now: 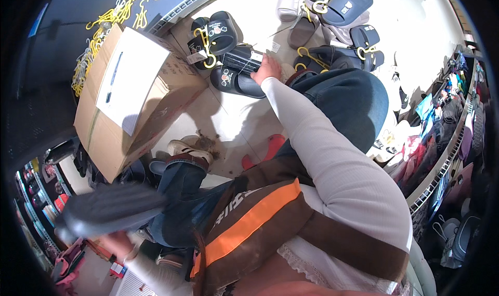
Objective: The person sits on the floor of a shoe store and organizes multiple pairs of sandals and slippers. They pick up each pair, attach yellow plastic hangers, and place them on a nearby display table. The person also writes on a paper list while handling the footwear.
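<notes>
My right hand (269,68) grips the heel end of a black slide sandal (239,62) with a ribbed sole and a tag, low over the floor. Under it lies another black slide sandal (234,80) with a printed strap. Beside them, black slides (223,33) hang together on a yellow plastic hanger (207,48). At the lower left, my left hand (119,244) holds dark slide sandals (111,210); both are blurred. Their exact number cannot be told.
A cardboard box (105,140) bears a white paper sheet (134,66) and a pen (114,78). More slides (343,7) on yellow hangers lie at the top. A wire rack (448,163) of goods curves along the right; shelves (39,214) stand at left. A red object (273,146) lies near my feet.
</notes>
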